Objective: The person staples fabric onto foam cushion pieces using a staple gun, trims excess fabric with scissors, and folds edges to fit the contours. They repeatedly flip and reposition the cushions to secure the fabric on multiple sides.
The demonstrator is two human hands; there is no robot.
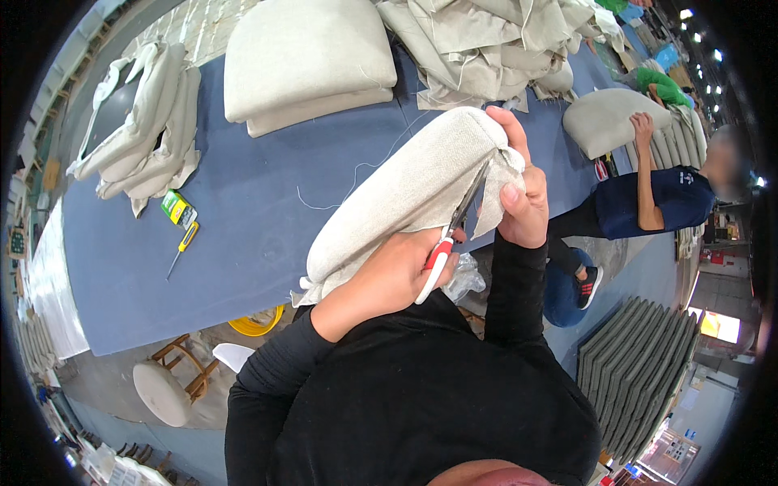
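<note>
A beige fabric-covered seat cushion (397,190) is tilted up in front of my body, above the blue table (243,227). My left hand (393,271) grips red-and-white-handled scissors (438,263) low against the cushion. Their blades point away from me and up to the right, along the cushion's edge beside a loose fabric flap (490,209). My right hand (525,194) holds the cushion's far right corner, fingers behind it and thumb by the flap. Whether the blades are cutting cloth cannot be made out. A loose thread (354,180) trails from the cushion over the table.
Stacked cushions (312,61) and a heap of beige fabric (486,53) lie at the back. Fabric-covered pieces (150,121), a yellow-green packet (178,209) and a yellow screwdriver (186,239) are left. A co-worker (648,198) handles a cushion (608,121) at right.
</note>
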